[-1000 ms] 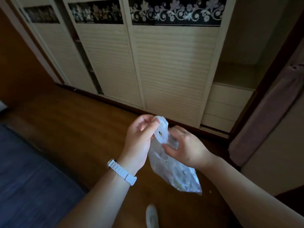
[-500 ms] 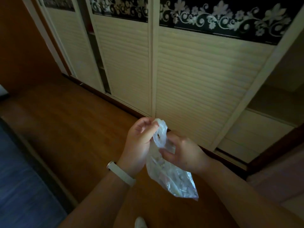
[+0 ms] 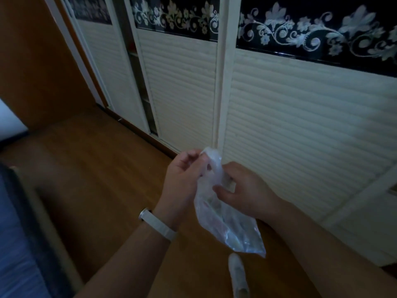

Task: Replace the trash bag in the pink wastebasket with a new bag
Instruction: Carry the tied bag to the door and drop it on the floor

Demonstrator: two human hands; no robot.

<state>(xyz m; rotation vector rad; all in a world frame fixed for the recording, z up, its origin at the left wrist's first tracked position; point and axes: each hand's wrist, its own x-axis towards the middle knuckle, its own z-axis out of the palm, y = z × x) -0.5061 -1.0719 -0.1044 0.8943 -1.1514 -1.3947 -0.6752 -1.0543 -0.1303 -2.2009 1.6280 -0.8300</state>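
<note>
Near the middle of the view, above the wooden floor (image 3: 90,168), a clear plastic bag (image 3: 227,220) is held up between both hands. The left hand (image 3: 182,179) is closed around the gathered top of the bag, its fingers curled and pressed together on the handle loop, which stands up above the knuckles. The right hand (image 3: 242,190) is closed on the bag just below that, thumb in front and pinching the film against the other fingers; those fingers are hidden behind the plastic, so their spread cannot be told. The grip is judged to serve closing or knotting the mouth: the top is bunched while the body hangs free and tilted toward the near right, so the contents stay at the bottom. Pale and reddish scraps are made out through the film, suggesting a used bag rather than a fresh one, though this is only a judgement.

A white band (image 3: 158,224) is worn on the left wrist. A white shoe (image 3: 237,274) is seen on the floor just below the bag's lower corner.

The pink wastebasket is not in view, and no new bag is seen. The far side is taken up by slatted wardrobe doors (image 3: 300,125) with a dark floral band across the top. A dark blue surface (image 3: 12,244) at the near left is cut off by the edge and cannot be identified. Lighting is dim; the contents of the bag cannot be named.
</note>
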